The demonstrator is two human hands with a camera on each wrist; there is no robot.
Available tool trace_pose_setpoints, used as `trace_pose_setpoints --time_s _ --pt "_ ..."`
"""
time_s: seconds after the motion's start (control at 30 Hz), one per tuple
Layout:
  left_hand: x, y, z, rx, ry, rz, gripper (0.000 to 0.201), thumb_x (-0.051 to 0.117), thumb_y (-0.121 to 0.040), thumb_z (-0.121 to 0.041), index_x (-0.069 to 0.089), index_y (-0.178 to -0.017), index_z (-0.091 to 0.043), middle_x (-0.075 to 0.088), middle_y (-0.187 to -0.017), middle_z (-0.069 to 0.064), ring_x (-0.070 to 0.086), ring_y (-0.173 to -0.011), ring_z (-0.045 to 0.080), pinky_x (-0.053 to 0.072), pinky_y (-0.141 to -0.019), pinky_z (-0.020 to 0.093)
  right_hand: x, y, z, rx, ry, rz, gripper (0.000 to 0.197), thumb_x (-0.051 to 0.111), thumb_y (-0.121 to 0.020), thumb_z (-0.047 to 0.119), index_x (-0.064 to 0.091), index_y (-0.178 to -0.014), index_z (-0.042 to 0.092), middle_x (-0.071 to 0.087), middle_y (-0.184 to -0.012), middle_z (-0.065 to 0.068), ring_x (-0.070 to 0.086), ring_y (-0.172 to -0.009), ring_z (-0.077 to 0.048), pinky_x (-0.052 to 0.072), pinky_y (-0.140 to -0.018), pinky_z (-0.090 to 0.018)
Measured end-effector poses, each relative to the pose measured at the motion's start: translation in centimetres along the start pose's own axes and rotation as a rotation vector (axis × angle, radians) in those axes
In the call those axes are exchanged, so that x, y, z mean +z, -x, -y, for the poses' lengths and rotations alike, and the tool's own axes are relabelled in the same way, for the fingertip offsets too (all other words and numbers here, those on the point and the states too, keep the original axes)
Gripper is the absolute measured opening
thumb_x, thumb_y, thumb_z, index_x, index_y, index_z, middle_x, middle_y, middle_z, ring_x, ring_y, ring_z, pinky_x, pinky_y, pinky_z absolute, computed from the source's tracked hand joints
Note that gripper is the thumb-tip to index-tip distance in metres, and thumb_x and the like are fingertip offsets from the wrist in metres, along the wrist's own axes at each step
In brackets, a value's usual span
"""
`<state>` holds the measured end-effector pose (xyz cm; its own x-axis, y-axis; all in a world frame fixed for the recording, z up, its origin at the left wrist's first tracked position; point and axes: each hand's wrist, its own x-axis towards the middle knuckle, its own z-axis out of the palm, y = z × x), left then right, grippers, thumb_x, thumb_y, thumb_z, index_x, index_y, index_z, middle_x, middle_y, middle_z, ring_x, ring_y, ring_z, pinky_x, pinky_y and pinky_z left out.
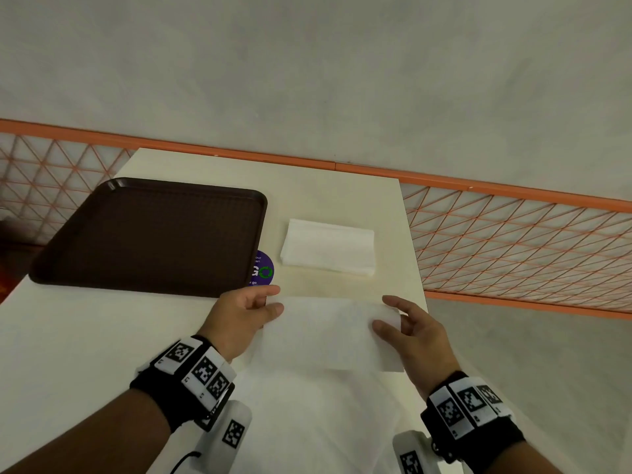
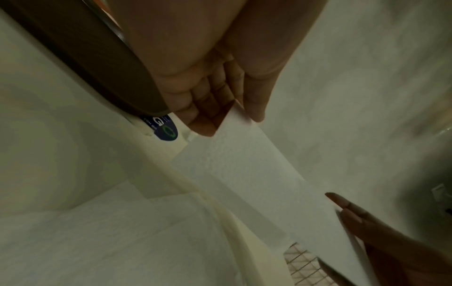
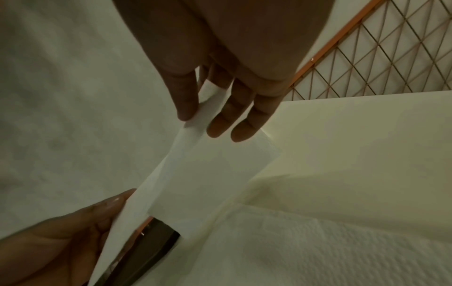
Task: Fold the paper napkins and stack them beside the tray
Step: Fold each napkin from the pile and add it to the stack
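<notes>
— What have you got in your hands?

— One white paper napkin [image 1: 328, 331], lifted off the tabletop [image 1: 85, 336] and stretched between them. My left hand [image 1: 239, 319] pinches its left edge between thumb and fingers; my right hand [image 1: 410, 333] pinches the right edge the same way, the other fingers loosely spread.

— And what lies around it?

— Straight ahead, past the napkin, sits the stack of folded napkins [image 1: 327, 247], flat on the tabletop. The brown tray [image 1: 150, 234] is to its left, apart from it, and a round purple sticker [image 1: 262, 268] peeks out from under the tray's near right corner. My left knuckles are close to that corner.

— Anything under your hands?

— More white unfolded napkin paper [image 1: 307, 422] spread on the tabletop beneath my wrists. Beyond the tabletop's right and far edges runs an orange mesh railing [image 1: 513, 241], and the grey floor [image 1: 307, 63] lies past it.
</notes>
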<state>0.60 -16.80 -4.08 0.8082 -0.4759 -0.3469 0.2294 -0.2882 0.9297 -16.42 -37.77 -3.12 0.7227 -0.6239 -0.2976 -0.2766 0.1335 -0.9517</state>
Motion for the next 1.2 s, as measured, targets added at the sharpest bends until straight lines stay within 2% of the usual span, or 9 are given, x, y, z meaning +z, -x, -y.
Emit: trace_pose_setpoints --time_s 0.13,0.3,0.4,0.57,0.77,0.93,1.03,1.1,1.2 --pt "-0.3 -0.4 -0.7 0.016 0.067 -0.025 0.019 0.072 -0.083 -0.011 0.071 -0.096 -0.025 0.063 -0.084 0.003 0.059 -0.083 0.014 0.048 -0.078 0.027 -0.1 -0.3 0.8 0.024 -0.113 0.051 0.042 0.072 -0.080 0.000 0.063 -0.115 0.020 0.076 -0.091 -0.010 0.071 -0.082 -0.021 0.056 -0.081 -0.037" --pt "-0.7 -0.7 -0.7 0.019 0.107 -0.031 0.016 0.071 -0.083 -0.008 0.072 -0.092 -0.021 0.069 -0.087 0.001 0.062 -0.084 0.014 0.048 -0.074 0.027 -0.1 -0.9 1.2 0.086 -0.241 0.044 0.044 0.078 -0.076 0.023 0.062 -0.117 0.020 0.058 -0.087 -0.016 0.062 -0.077 -0.021 0.053 -0.067 -0.028" --pt "-1.2 -0.9 -0.6 -0.003 0.122 0.003 0.018 0.069 -0.084 -0.007 0.071 -0.097 -0.020 0.071 -0.091 0.004 0.064 -0.088 0.018 0.049 -0.083 0.035 0.0 -1.7 1.0 0.108 -0.278 0.066 0.028 0.064 -0.089 0.014 0.062 -0.116 0.016 0.054 -0.088 -0.015 0.061 -0.078 -0.018 0.052 -0.070 -0.030" --pt "-1.7 -1.1 -0.3 0.015 0.058 0.021 0.022 0.069 -0.085 -0.008 0.071 -0.100 -0.023 0.071 -0.097 0.010 0.064 -0.092 0.020 0.050 -0.087 0.035 0.3 -2.4 0.6 0.072 -0.228 0.060 0.018 0.064 -0.086 -0.001 0.066 -0.103 0.006 0.043 -0.059 -0.001 0.054 -0.065 -0.017 0.056 -0.069 -0.033" --pt "-1.7 -1.4 -0.2 0.066 -0.086 -0.032 0.019 0.074 -0.081 -0.010 0.072 -0.091 -0.026 0.049 -0.074 0.003 0.047 -0.069 0.013 0.044 -0.073 0.025 0.4 -2.5 0.7 0.017 -0.093 0.034 0.019 0.067 -0.082 -0.008 0.068 -0.094 0.007 0.053 -0.083 -0.019 0.057 -0.077 -0.027 0.058 -0.068 -0.032" --pt "-1.5 -1.1 -0.8 0.118 -0.209 -0.082 0.010 0.073 -0.083 -0.014 0.071 -0.089 -0.022 0.058 -0.071 -0.003 0.051 -0.062 0.006 0.041 -0.059 0.014 0.2 -2.5 0.5 0.006 0.046 0.019 0.019 0.073 -0.081 0.000 0.073 -0.090 0.017 0.070 -0.089 -0.022 0.066 -0.078 -0.023 0.059 -0.081 -0.038" --pt "-1.6 -1.2 -0.9 0.138 -0.279 -0.104 0.005 0.073 -0.083 -0.019 0.071 -0.087 -0.022 0.058 -0.069 -0.003 0.051 -0.061 0.006 0.040 -0.057 0.015 0.1 -2.3 0.6 0.007 0.181 0.052 0.023 0.079 -0.076 0.006 0.073 -0.090 0.024 0.076 -0.085 -0.003 0.069 -0.077 -0.015 0.056 -0.079 -0.025" --pt "-1.7 -1.1 -1.0 0.146 -0.306 -0.104 0.004 0.072 -0.084 -0.022 0.071 -0.087 -0.023 0.060 -0.071 0.000 0.052 -0.062 0.009 0.041 -0.056 0.017 0.2 -2.2 0.8 -0.011 0.245 0.052 0.024 0.080 -0.075 0.006 0.072 -0.089 0.024 0.075 -0.082 0.000 0.068 -0.072 -0.007 0.052 -0.069 -0.013" --pt "-1.7 -1.0 -1.1 0.168 -0.320 -0.107 0.004 0.073 -0.083 -0.022 0.071 -0.086 -0.024 0.059 -0.073 -0.001 0.051 -0.064 0.009 0.042 -0.058 0.018 0.4 -2.3 1.0 -0.053 0.306 0.036 0.017 0.079 -0.077 0.007 0.071 -0.086 0.020 0.072 -0.079 0.001 0.062 -0.062 0.003 0.047 -0.060 -0.008"
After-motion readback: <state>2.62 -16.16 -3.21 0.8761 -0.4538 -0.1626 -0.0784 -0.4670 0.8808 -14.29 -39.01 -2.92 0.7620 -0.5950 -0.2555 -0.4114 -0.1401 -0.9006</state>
